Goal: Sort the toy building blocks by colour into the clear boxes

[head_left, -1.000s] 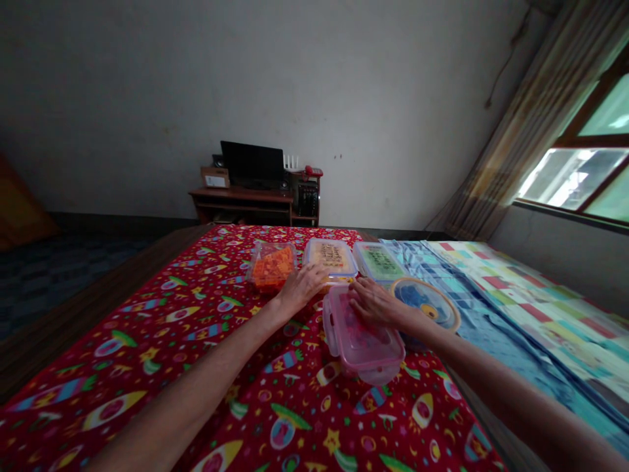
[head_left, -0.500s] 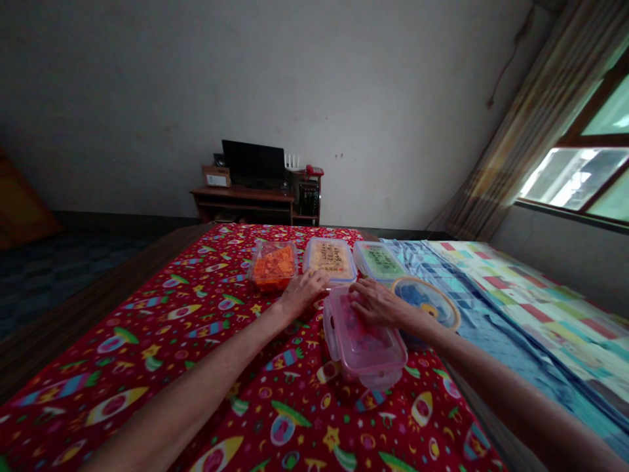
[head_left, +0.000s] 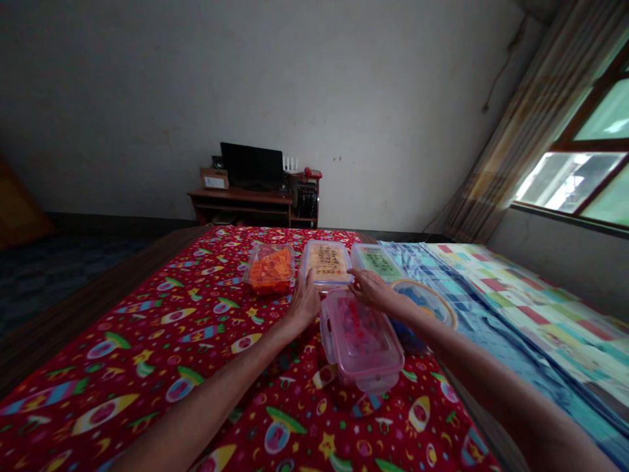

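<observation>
A clear plastic food container (head_left: 327,256) with pale orange contents and dark writing on its lid is between my hands. My left hand (head_left: 304,301) grips its front left corner, with some fingers curled out of sight. At its front right corner, the fingers of my right hand (head_left: 372,290) are bent against the edge. A pink-lidded container (head_left: 368,337) with red pieces inside sits just in front, below my right hand. Beyond my right forearm is a round container (head_left: 435,305) with a tan rim and blue contents, partly covered by the arm.
A clear box of orange pieces (head_left: 270,269) stands to the left, and a green container (head_left: 377,261) to the right. All rest on a red patterned cloth (head_left: 196,341). A patchwork-covered bed surface (head_left: 515,282) adjoins on the right. A desk with a monitor (head_left: 253,165) is against the wall.
My right hand has lifted off the pink lid and moved to the orange container's right corner. My left hand has shifted from its front edge to its left corner.
</observation>
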Demonstrator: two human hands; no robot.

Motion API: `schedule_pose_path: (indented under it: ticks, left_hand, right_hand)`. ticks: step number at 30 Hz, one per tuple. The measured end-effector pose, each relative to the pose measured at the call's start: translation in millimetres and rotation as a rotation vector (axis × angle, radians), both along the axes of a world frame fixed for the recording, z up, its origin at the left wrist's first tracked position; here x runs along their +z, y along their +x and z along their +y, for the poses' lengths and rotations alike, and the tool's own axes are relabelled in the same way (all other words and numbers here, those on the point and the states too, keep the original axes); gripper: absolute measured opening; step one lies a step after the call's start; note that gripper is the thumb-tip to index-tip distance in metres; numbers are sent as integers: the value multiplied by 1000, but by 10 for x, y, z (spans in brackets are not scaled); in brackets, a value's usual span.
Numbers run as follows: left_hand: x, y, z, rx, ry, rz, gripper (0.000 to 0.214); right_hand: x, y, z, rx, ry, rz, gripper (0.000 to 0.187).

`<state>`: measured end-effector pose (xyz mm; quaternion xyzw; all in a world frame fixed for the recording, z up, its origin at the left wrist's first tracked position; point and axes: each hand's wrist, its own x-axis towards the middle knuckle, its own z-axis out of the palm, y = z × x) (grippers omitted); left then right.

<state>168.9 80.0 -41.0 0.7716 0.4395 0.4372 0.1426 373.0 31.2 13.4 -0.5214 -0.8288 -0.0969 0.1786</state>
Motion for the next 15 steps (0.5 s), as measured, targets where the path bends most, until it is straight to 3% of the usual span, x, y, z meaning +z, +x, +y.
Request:
schedule_pose_path:
  ticks: [3,7,12,15]
  left_hand:
    - [9,-39,21,-98,-138,-138,67]
    - [-9,-85,27,-251,-173,-227,76]
    - [-90,-11,98,-228,-163,-213,81]
    - [-104,0,107,-170,-165,-116,78]
  right_hand:
    - [-31,-60,124,17,-48,-34,37]
    - [38,-152,98,-16,-197,-120,29]
    - [178,-148,32,-66,-260,-144,23]
    - [160,-112,45,-69,-281,-148,23]
